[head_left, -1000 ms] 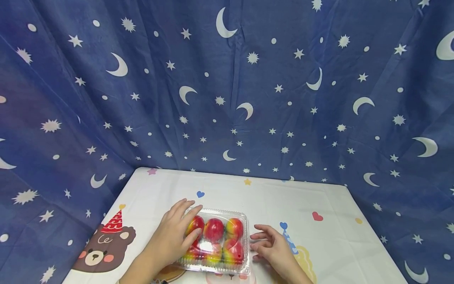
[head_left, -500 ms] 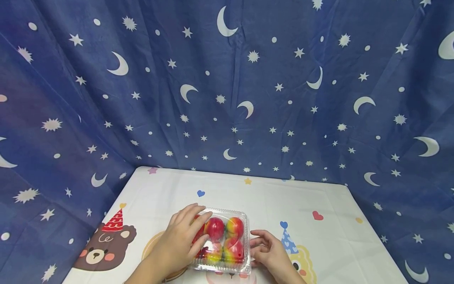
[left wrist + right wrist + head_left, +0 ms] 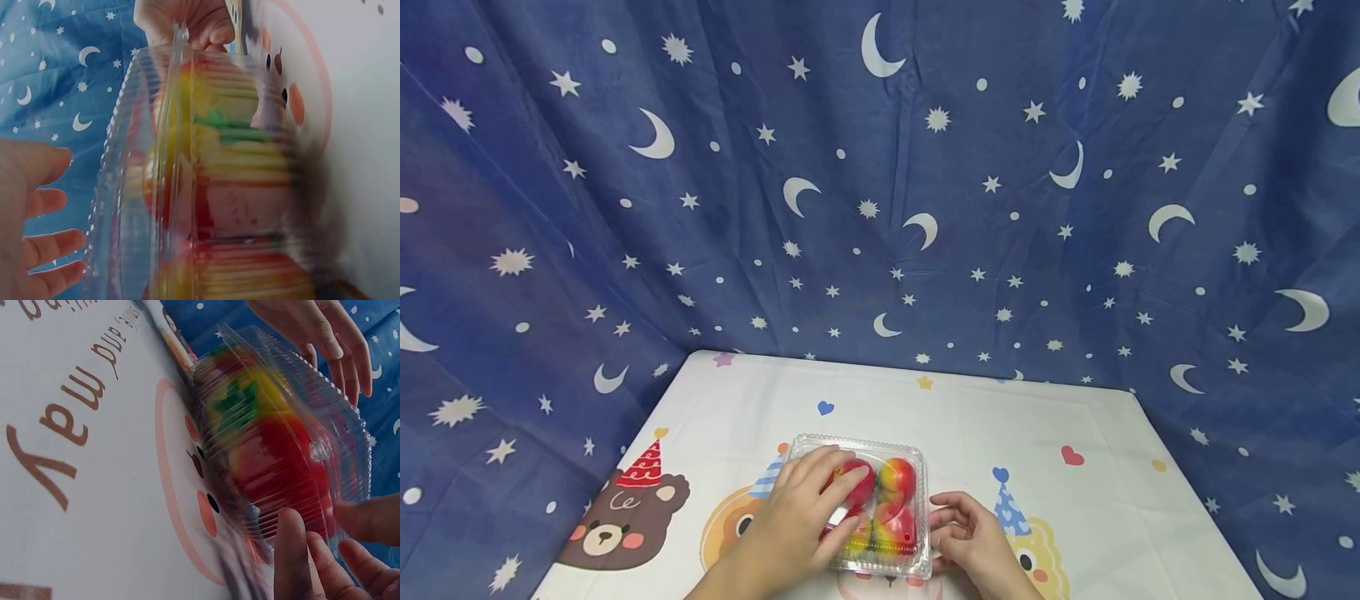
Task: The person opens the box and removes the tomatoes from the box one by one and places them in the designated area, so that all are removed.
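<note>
A clear plastic clamshell box (image 3: 923,510) with a ridged rim stands on the table, its lid down. Inside are several red-and-yellow round fruits (image 3: 897,478); green leaf shapes show through the wall in the wrist views. My left hand (image 3: 808,521) is over the left part of the lid with its fingers spread, covering some fruit. Its fingers (image 3: 53,244) lie just off the lid's rim in the left wrist view. At the box's right side is my right hand (image 3: 973,537), fingers loosely bent. Its thumb (image 3: 372,519) and fingertips are at the box's edge and appear to touch it.
The white tablecloth (image 3: 1022,425) carries printed bears, hearts and brown lettering. Behind the table and along its sides hangs a blue curtain (image 3: 970,208) with white moons and stars.
My left hand has slid rightward over the lid, uncovering the box's far left corner. My right hand has come slightly closer to the box's right side. The box has barely moved.
</note>
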A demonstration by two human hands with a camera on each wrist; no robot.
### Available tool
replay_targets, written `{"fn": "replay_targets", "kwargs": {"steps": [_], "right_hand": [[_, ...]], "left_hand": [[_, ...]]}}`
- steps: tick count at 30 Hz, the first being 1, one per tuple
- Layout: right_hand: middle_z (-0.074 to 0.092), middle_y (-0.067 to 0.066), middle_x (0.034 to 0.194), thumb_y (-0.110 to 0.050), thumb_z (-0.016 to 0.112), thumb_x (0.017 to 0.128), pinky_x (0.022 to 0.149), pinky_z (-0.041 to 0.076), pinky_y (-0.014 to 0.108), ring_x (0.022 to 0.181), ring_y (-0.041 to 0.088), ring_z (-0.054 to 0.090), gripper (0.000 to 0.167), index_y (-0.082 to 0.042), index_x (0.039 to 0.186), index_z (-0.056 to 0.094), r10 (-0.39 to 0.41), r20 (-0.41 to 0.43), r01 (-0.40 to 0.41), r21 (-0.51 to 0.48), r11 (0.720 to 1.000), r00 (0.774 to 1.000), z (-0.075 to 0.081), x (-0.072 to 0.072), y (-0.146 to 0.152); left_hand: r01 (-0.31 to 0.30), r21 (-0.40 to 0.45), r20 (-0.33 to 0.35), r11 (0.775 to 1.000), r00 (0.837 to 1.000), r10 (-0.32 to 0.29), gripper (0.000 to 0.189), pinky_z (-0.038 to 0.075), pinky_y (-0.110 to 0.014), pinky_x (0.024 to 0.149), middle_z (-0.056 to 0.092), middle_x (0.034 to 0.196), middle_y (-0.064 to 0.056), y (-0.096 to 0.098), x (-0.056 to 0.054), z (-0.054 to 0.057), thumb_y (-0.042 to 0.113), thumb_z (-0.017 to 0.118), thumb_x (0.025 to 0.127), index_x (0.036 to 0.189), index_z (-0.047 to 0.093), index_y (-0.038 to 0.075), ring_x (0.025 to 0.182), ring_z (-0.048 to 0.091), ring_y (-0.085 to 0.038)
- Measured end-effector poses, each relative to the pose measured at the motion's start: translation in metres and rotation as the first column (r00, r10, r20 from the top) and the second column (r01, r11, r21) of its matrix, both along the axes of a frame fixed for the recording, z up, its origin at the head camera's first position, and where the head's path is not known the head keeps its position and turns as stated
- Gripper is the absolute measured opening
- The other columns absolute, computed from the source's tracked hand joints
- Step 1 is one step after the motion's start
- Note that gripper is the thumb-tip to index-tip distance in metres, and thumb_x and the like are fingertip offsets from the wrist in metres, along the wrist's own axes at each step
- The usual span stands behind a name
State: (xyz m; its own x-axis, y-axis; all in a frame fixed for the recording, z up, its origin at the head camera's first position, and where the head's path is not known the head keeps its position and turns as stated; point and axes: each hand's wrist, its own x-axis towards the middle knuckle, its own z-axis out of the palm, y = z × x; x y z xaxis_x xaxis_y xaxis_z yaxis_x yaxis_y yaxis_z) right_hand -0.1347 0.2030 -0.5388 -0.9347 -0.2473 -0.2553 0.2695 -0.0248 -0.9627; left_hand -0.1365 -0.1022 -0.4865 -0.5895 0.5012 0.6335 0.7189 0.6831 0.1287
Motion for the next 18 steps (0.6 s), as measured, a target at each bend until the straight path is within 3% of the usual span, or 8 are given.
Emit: {"fn": "replay_targets", "kwargs": {"steps": [5, 12, 18], "right_hand": [[0.067, 0.006, 0.111, 0.005, 0.072, 0.089, 0.072, 0.066, 0.034, 0.091, 0.014, 0.07, 0.062, 0.007, 0.146, 0.048, 0.007, 0.008, -0.007, 0.002, 1.0, 1.0, 0.003, 0.001, 0.0], [0.068, 0.006, 0.109, 0.008, 0.069, 0.086, 0.072, 0.067, 0.034, 0.091, 0.016, 0.071, 0.063, 0.005, 0.145, 0.048, 0.008, 0.006, -0.009, 0.034, 0.999, 1.0, 0.002, 0.003, 0.0], [0.067, 0.005, 0.107, 0.006, 0.072, 0.087, 0.072, 0.067, 0.034, 0.089, 0.016, 0.07, 0.061, 0.004, 0.144, 0.049, 0.023, 0.017, -0.024, 0.038, 0.999, 1.0, 0.002, 0.006, 0.001]], "left_hand": [[0.006, -0.017, -0.012, 1.0, 1.0, -0.006, 0.062, 0.044, -0.052, 0.113, 0.06, 0.148, -0.002, 0.004, 0.002, -0.002, 0.039, 0.083, 0.089, 0.147, 0.063, 0.025, 0.138, 0.054, -0.027], [-0.037, -0.109, 0.069, 0.993, 0.997, 0.045, 0.064, 0.04, -0.053, 0.118, 0.052, 0.155, -0.001, 0.008, 0.01, -0.002, 0.048, 0.077, 0.093, 0.151, 0.06, 0.027, 0.142, 0.047, -0.025], [-0.036, -0.121, 0.072, 0.992, 0.996, 0.045, 0.067, 0.041, -0.051, 0.115, 0.051, 0.154, -0.002, 0.011, 0.013, -0.005, 0.048, 0.08, 0.09, 0.151, 0.058, 0.031, 0.141, 0.046, -0.025]]}}
